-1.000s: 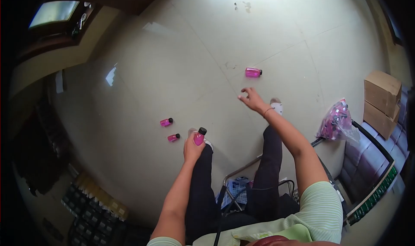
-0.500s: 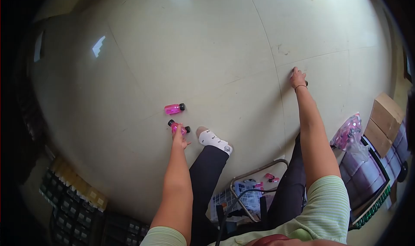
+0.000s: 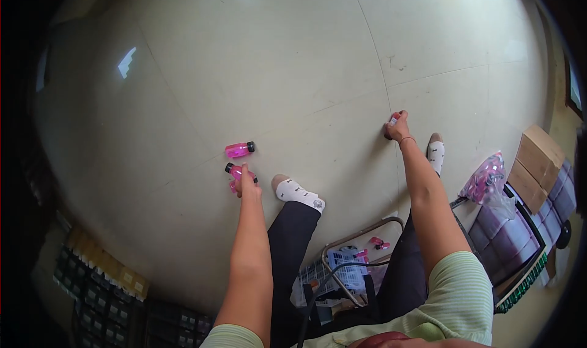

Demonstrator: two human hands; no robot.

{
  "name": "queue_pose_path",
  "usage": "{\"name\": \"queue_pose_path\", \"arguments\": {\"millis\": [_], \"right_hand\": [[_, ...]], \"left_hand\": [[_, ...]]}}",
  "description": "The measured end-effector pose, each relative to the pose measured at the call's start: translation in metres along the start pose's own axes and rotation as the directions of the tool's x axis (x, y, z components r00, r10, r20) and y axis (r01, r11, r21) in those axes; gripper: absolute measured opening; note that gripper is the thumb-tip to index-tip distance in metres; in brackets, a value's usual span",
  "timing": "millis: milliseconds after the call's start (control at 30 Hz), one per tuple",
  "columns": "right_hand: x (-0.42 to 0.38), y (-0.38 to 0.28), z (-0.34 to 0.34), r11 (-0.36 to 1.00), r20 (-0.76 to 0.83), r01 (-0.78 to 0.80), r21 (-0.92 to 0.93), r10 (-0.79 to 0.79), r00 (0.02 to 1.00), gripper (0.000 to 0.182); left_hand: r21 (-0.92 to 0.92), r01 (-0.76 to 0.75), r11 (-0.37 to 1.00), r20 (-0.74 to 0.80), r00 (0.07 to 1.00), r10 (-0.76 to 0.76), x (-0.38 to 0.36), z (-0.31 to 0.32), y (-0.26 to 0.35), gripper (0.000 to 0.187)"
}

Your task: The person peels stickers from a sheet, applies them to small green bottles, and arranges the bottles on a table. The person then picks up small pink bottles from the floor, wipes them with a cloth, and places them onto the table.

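Observation:
My left hand (image 3: 246, 182) is closed around small pink bottles (image 3: 239, 172). Dark caps stick out on both sides of the fingers, and part of the bottles is hidden under the palm. Just beyond that hand, another pink bottle (image 3: 237, 150) with a black cap lies on its side on the floor. Out to the right, my right hand (image 3: 399, 129) grips a small reddish object (image 3: 395, 119) with a pale patch. Something dark shows at the fingers' left side; I cannot make out what it is.
A white sock covers my left foot (image 3: 298, 192), near the bottles. Low in view stand a metal-framed seat (image 3: 361, 227) and a blue crate (image 3: 318, 273), with pink bottles close by. To the right are a bag of pink bottles (image 3: 486, 177) and a cardboard box (image 3: 533, 168).
My right hand has moved left and slightly nearer, and a reddish object now shows in it. My left hand has turned a little with its bottles. My right foot has come into view.

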State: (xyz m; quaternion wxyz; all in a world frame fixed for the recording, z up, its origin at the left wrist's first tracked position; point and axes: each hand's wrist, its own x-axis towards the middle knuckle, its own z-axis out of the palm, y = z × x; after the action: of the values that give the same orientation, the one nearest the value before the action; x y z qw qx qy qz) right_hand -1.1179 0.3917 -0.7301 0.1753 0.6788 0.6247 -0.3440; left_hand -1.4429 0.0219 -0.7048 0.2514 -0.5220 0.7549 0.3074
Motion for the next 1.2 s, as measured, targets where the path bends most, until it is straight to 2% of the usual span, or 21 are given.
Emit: {"name": "queue_pose_path", "arguments": {"millis": [33,100,167,233,267,333,400,433,500,533,600,667,733,767,800,833,900,967,1000,1167,1200], "right_hand": [[-0.002,-0.002,0.005,0.999,0.021,-0.01,0.049,0.009,1.0,0.064],[-0.01,-0.008,0.003,1.0,0.112,-0.009,0.023,0.007,0.994,0.066],[-0.015,0.003,0.005,0.999,0.131,0.03,0.043,-0.035,0.991,0.068],[-0.033,0.002,-0.007,0.993,0.109,0.106,0.047,-0.111,0.988,0.068],[-0.042,0.002,-0.015,0.989,0.116,0.142,0.047,-0.147,0.982,0.068],[-0.057,0.006,-0.028,0.991,0.144,0.114,0.068,-0.122,0.982,0.068],[-0.073,0.005,-0.047,0.989,0.166,0.101,0.106,-0.118,0.979,0.069],[-0.082,0.005,-0.061,0.988,0.17,0.101,0.118,-0.12,0.978,0.07],[-0.102,0.011,-0.085,0.984,0.168,0.115,0.138,-0.137,0.976,0.073],[-0.114,0.008,-0.106,0.985,0.216,0.008,0.171,-0.045,0.975,0.074],[-0.158,-0.006,-0.16,0.95,0.33,-0.203,0.238,0.118,0.937,0.076],[-0.192,0.036,-0.178,0.977,0.095,-0.046,0.208,0.026,0.995,0.073],[-0.236,0.07,-0.208,0.951,0.037,-0.184,0.249,0.181,0.983,0.068],[-0.258,0.095,-0.222,0.912,0.103,-0.273,0.305,0.253,0.962,0.061],[-0.276,0.132,-0.224,0.856,0.139,-0.361,0.369,0.333,0.933,0.058],[-0.306,0.151,-0.244,0.844,0.115,-0.374,0.384,0.358,0.927,0.056],[-0.369,0.175,-0.295,0.824,0.128,-0.449,0.345,0.432,0.893,0.052],[-0.415,0.219,-0.331,0.876,0.091,-0.423,0.231,0.413,0.906,0.044],[-0.435,0.237,-0.347,0.858,0.074,-0.435,0.274,0.432,0.899,0.04],[-0.483,0.33,-0.412,0.759,0.07,-0.467,0.455,0.492,0.868,0.026],[-0.486,0.352,-0.418,0.698,0.042,-0.42,0.58,0.489,0.871,0.025]], "left_hand": [[0.01,-0.009,1.0,-0.036,0.999,0.009,0.001,0.009,0.009,0.079],[-0.155,0.007,0.988,-0.001,1.0,-0.007,0.033,0.031,0.029,0.092],[-0.216,0.022,0.976,-0.119,0.992,-0.048,0.01,0.058,0.046,0.099],[-0.164,0.021,0.986,-0.278,0.958,-0.067,-0.037,0.072,0.067,0.099],[-0.183,-0.009,0.983,-0.288,0.957,-0.044,-0.03,0.072,0.071,0.098],[-0.176,0.027,0.984,-0.088,0.995,-0.043,-0.01,0.064,0.072,0.09],[-0.154,-0.087,0.984,-0.16,0.985,0.062,-0.002,0.061,0.067,0.082],[-0.177,-0.099,0.979,-0.053,0.994,0.091,-0.007,0.054,0.06,0.08],[-0.189,-0.094,0.978,0.055,0.993,0.106,-0.026,0.039,0.052,0.077],[-0.19,-0.079,0.979,0.054,0.994,0.091,-0.042,0.033,0.048,0.077],[-0.188,-0.068,0.98,0.234,0.966,0.112,-0.081,0.007,0.047,0.072],[-0.184,-0.057,0.981,0.349,0.929,0.12,-0.135,-0.028,0.052,0.067],[-0.133,-0.104,0.986,0.403,0.903,0.15,-0.183,-0.07,0.063,0.066],[-0.103,-0.133,0.986,0.429,0.888,0.165,-0.203,-0.094,0.069,0.068],[-0.062,-0.223,0.973,0.498,0.838,0.223,-0.228,-0.121,0.074,0.067],[-0.003,-0.254,0.967,0.509,0.832,0.22,-0.256,-0.146,0.083,0.067],[-0.024,-0.342,0.939,0.553,0.778,0.297,-0.316,-0.196,0.093,0.061],[-0.018,-0.391,0.92,0.652,0.693,0.308,-0.358,-0.241,0.102,0.055],[-0.011,-0.435,0.901,0.677,0.659,0.326,-0.388,-0.253,0.102,0.055],[0.021,-0.6,0.8,0.814,0.475,0.334,-0.556,-0.215,0.088,0.054],[0.02,-0.626,0.78,0.84,0.433,0.327,-0.585,-0.203,0.08,0.053]]}}
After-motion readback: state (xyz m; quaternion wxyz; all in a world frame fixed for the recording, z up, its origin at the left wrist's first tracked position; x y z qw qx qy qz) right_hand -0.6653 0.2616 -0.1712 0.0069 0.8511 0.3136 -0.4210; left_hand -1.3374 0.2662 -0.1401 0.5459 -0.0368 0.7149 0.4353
